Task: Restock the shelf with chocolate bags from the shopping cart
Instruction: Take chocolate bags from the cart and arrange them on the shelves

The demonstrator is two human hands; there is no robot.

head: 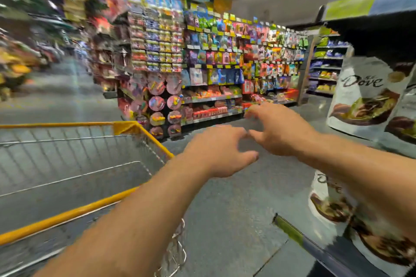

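White Dove chocolate bags stand on the shelf at the right edge, with more Dove bags on the level below. The wire shopping cart with yellow rims is at the lower left; its basket shows no bags in the visible part. My left hand and my right hand hover in mid-air between cart and shelf, fingers spread, holding nothing. The view is blurred by motion.
A candy aisle end packed with colourful packets stands ahead across the grey floor. Further shelving runs behind it on the right. An open aisle stretches to the left past produce displays.
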